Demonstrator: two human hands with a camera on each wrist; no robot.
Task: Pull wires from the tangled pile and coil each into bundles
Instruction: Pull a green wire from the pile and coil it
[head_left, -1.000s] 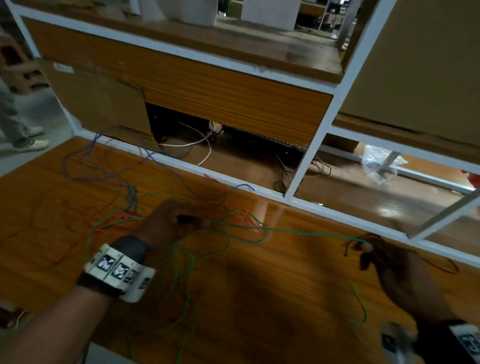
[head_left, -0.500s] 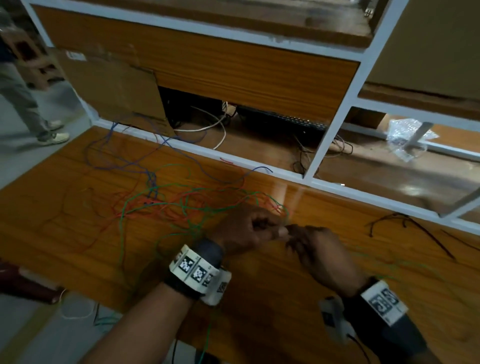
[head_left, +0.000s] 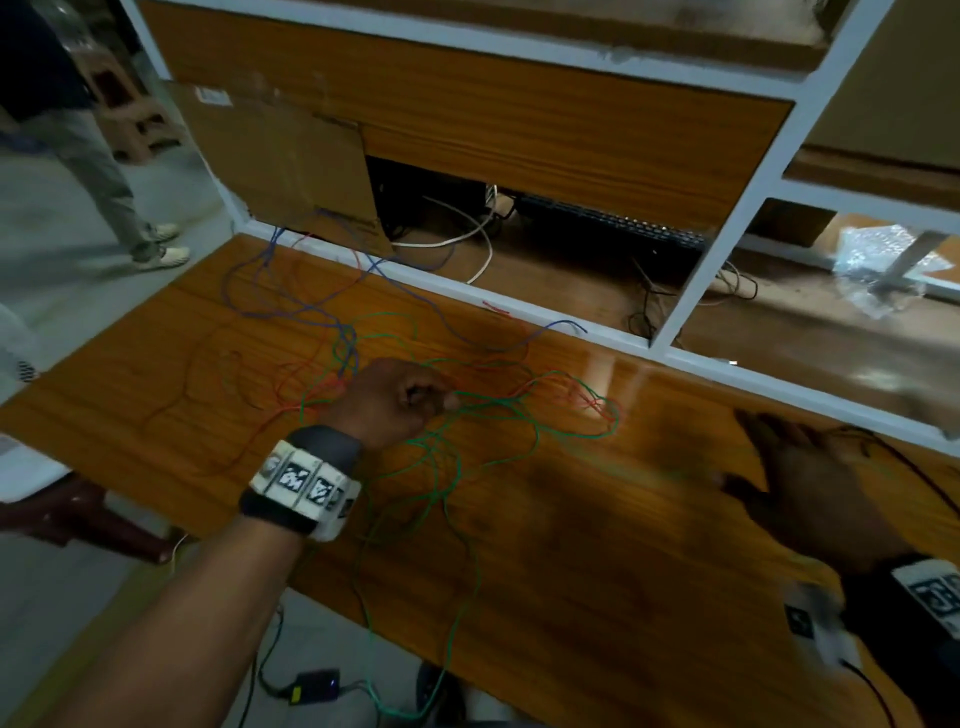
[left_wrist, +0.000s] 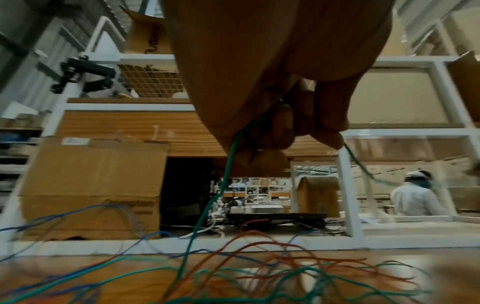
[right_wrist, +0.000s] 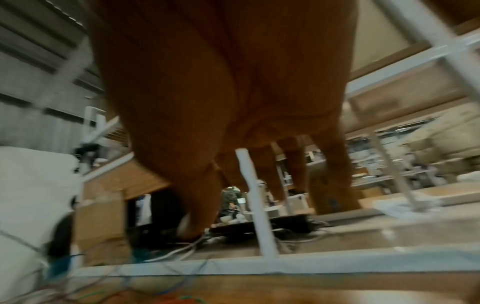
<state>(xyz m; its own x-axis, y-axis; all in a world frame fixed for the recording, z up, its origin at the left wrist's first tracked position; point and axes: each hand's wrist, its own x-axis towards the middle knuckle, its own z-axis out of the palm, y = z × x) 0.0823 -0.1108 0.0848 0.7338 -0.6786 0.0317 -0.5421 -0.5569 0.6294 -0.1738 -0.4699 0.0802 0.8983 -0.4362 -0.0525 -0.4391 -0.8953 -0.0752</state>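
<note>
A tangled pile of red, blue and green wires (head_left: 358, 358) lies spread on the wooden table (head_left: 623, 597). My left hand (head_left: 400, 405) is a fist over the pile's right side and grips a green wire (head_left: 498, 415). In the left wrist view the green wire (left_wrist: 228, 164) drops from the curled fingers (left_wrist: 272, 131) into the pile, and another stretch leaves by the thumb. My right hand (head_left: 795, 478) is blurred, far right over the table, with fingers stretched out. In the right wrist view its fingers (right_wrist: 332, 174) are straight and spread, and no wire shows in them.
A white frame (head_left: 727, 234) borders the table's far edge, with a cardboard sheet (head_left: 291, 161) and cables behind it. A thin black wire (head_left: 904, 462) lies by my right hand. A person's legs (head_left: 104, 171) stand at far left. Green loops hang over the near edge.
Half a second ago both hands met at the table's middle. My right hand has swung away to the right with open fingers; my left still grips the green wire.
</note>
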